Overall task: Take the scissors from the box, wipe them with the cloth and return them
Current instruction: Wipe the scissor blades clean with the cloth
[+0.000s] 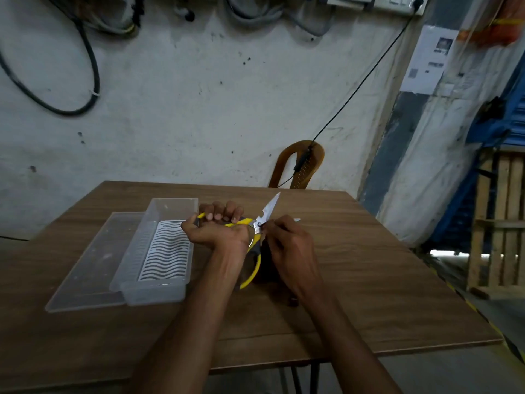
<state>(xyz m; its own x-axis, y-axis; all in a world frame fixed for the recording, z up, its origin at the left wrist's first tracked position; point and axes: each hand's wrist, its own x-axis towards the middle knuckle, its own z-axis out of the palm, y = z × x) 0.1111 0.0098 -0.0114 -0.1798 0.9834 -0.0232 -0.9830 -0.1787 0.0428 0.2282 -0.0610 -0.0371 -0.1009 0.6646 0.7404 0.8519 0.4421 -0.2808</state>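
My left hand (218,227) grips one yellow-and-grey handle of the scissors (257,223) above the wooden table (369,280). The blades are spread apart: one points up and away, the other runs right under my right hand (289,245). That hand pinches a dark cloth (265,264) against the lower blade near the pivot. The second yellow handle hangs down between my wrists. The clear plastic box (159,248) with a white wavy insert stands to the left, holding nothing else.
The box's clear lid (93,268) lies flat on the table left of the box. A brown plastic chair (298,166) stands behind the table's far edge with a black cable hanging over it. A wooden pallet (497,220) leans at the right.
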